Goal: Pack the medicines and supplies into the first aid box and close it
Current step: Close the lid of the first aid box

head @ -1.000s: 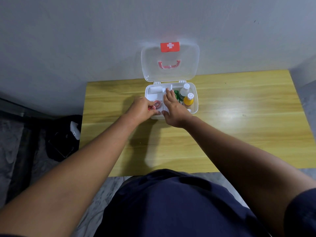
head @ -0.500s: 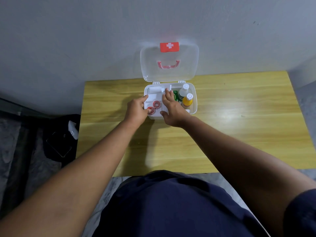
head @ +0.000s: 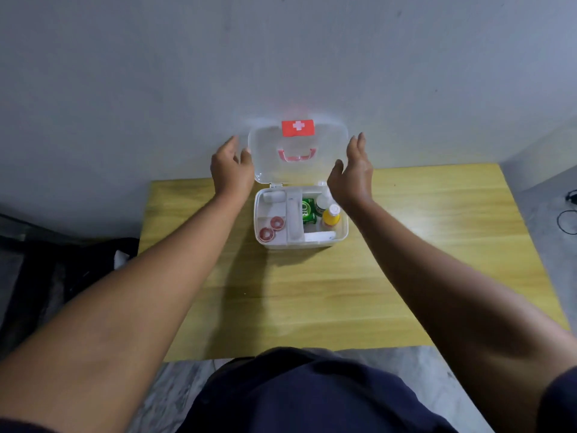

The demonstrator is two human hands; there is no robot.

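The table (head: pixel 406 276) carries the first aid box (head: pixel 342 232), which sits near the table's far edge, against the wall. Its clear lid (head: pixel 268 157) stands upright behind the box, resting toward the wall. The left hand (head: pixel 231 170) is open at the lid's left edge, thumb seemingly touching it; the right hand (head: pixel 352 173) is open just beside the lid's right edge, gripping nothing.

Inside the box, the yellow bottle (head: pixel 331 217) and the white bottle (head: pixel 323 203) stand upright on the right side. If they stand taller than the rim, the lid could jam on their caps or knock them over. Pulling the lid down unevenly might also slide the light box forward. Two red rolls (head: pixel 271 228) lie flat in the box's left compartment.

A second ago both hands were down inside the box, arranging the contents; they have now risen to flank the lid.
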